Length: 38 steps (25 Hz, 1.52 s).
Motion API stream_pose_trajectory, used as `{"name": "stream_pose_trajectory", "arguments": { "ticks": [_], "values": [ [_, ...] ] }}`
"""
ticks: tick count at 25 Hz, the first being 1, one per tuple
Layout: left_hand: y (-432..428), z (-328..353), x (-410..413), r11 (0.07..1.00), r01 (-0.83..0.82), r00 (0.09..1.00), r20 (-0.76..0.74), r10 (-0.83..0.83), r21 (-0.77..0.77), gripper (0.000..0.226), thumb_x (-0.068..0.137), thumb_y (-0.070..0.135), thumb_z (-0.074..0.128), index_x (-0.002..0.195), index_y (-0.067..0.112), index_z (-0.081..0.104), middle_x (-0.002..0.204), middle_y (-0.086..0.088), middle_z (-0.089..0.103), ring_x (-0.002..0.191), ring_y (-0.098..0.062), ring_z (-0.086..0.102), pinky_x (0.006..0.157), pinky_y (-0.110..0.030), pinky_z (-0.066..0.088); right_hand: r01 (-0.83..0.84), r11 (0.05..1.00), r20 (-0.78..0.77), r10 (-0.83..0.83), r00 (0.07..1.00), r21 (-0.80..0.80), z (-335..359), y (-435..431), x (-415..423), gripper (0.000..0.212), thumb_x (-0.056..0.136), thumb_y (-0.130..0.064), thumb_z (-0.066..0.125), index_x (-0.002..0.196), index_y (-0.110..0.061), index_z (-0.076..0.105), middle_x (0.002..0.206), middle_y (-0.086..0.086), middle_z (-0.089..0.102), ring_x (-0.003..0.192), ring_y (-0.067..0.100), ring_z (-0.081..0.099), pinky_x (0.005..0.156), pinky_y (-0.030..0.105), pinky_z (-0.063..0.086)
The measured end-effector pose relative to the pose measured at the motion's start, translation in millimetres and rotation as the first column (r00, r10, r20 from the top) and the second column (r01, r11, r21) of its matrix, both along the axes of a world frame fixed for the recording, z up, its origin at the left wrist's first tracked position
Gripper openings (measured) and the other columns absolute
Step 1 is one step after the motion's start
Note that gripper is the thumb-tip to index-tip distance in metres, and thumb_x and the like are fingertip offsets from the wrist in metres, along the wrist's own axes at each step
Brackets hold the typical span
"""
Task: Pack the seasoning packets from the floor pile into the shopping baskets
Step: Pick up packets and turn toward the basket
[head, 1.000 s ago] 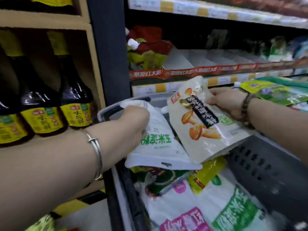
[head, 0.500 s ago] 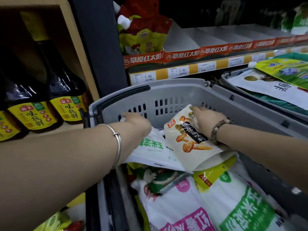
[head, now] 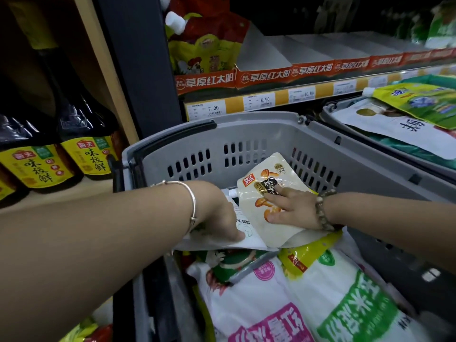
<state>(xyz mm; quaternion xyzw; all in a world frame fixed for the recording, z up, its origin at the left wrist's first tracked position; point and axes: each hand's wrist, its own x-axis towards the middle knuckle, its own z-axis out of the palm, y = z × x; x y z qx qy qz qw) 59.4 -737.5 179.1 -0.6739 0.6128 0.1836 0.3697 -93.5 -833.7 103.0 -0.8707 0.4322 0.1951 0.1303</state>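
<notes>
Right hand [head: 293,208]: fingers straight, pressed flat on the mushroom pouch [head: 251,208] — inside the grey basket [head: 246,122].
Left hand [head: 217,215]: laid on the white packet [head: 249,239] (fingers hidden; grip could not be told).

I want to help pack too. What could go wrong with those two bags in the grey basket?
The mushroom pouch lies tilted across the white packet, so it may slide off when the right hand lets go. Pressing hard might also crush the white spout cap poking out beside it.
</notes>
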Motion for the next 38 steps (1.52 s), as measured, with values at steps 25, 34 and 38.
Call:
{"name": "stream_pose_trajectory", "arguments": {
  "ticks": [25,34,38],
  "values": [
    [109,62,120,0.436,-0.342,0.902,-0.421,-0.097,-0.832,0.041,0.092,0.035,0.053,0.131,0.029,0.047,0.132,0.0,0.053,0.117,-0.02,0.051,0.094,-0.032,0.045,-0.072,0.948,0.569,0.245,0.785,-0.309,126,97,116,0.06,0.092,-0.044,0.049,0.145,-0.026,0.029,0.148,-0.001,0.036,0.133,0.016,0.038,0.103,0.026,0.032],
    [228,-25,243,0.282,-0.651,0.757,-0.63,0.174,-0.705,0.038,0.093,0.036,0.053,0.128,0.021,0.053,0.128,-0.003,0.057,0.116,-0.023,0.053,0.09,-0.032,0.045,-0.438,0.786,0.139,0.539,0.831,-0.436,115,184,272,0.061,0.091,-0.046,0.049,0.145,-0.027,0.027,0.141,0.005,0.041,0.126,0.025,0.043,0.097,0.035,0.043],
    [256,-101,274,0.231,-0.819,0.574,-0.749,0.332,-0.525,0.037,0.093,0.033,0.052,0.127,0.019,0.054,0.123,-0.011,0.06,0.114,-0.028,0.055,0.089,-0.032,0.044,-0.551,0.787,-0.06,0.559,0.827,-0.278,63,224,323,0.057,0.093,-0.04,0.047,0.144,-0.021,0.03,0.14,0.01,0.044,0.124,0.027,0.046,0.095,0.035,0.045]
  ]
}}
